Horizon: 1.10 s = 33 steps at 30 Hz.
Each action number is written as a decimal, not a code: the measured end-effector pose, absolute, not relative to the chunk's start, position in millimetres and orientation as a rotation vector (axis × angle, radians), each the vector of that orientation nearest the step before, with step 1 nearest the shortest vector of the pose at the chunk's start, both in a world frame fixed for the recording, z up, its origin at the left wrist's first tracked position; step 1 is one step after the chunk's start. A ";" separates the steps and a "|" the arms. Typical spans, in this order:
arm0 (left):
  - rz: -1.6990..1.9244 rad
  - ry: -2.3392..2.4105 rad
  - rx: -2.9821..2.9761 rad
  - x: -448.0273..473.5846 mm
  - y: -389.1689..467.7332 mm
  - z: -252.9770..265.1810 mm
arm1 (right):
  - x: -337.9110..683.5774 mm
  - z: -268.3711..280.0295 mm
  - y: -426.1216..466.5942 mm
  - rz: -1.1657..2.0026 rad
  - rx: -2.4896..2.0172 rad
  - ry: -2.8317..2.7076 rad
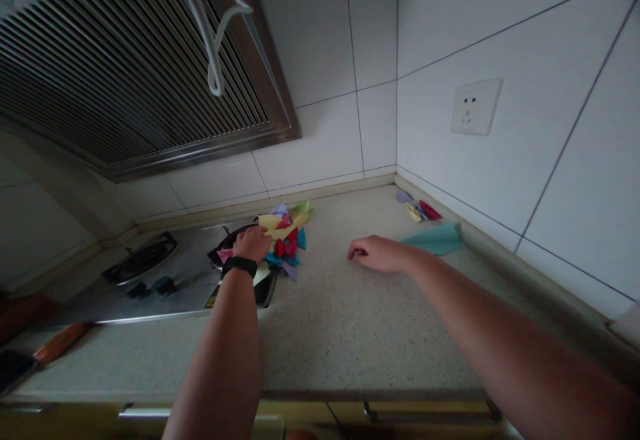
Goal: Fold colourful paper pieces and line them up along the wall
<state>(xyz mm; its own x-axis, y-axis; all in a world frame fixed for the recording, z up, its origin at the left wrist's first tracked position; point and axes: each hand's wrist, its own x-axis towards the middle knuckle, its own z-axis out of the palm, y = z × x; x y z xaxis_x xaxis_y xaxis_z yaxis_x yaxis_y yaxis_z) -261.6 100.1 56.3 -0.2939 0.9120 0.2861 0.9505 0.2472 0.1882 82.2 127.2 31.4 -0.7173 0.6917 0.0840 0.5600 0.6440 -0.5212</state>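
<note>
Several brightly coloured folded paper pieces (286,247), red, blue, yellow, green, purple and pink, lie heaped at the right end of the stove, spilling onto the counter. My left hand (253,243), with a black band at the wrist, is at the heap's left side, its fingers closed at a yellow folded paper (270,221); the fingertips are partly hidden. Over the counter to the right, my right hand (376,253) is curled, and no object shows in it. Behind its wrist lies a flat teal paper sheet (440,240).
A smaller group of folded papers (430,211) lies by the right wall. The gas stove (185,293) has a left burner (143,260) and knobs (163,285). A range hood (200,150) with a hanging white cable (214,73) is overhead. An orange packet (63,342) lies front left.
</note>
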 end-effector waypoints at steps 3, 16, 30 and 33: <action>-0.525 -2.453 -1.758 -261.6 101.4 53.3 | 82.4 32.7 126.1 0.668 -1.027 -2.583; -1.072 -2.202 -1.586 -254.0 95.1 69.4 | 84.0 30.1 128.7 0.728 -0.987 -2.556; -1.403 -1.691 -1.520 -231.8 85.8 81.1 | 84.2 27.1 130.7 0.761 -0.968 -2.552; -1.409 -1.575 -1.662 -209.1 82.4 83.2 | 84.9 26.5 131.3 0.748 -0.966 -2.559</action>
<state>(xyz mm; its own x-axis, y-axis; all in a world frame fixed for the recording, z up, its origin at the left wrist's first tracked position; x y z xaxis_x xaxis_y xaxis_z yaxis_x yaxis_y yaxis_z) -209.1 82.4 83.2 -0.1735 0.4579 0.8719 0.9171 -0.2475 0.3125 84.9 131.3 26.5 -0.7271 0.6797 0.0962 0.5209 0.6376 -0.5675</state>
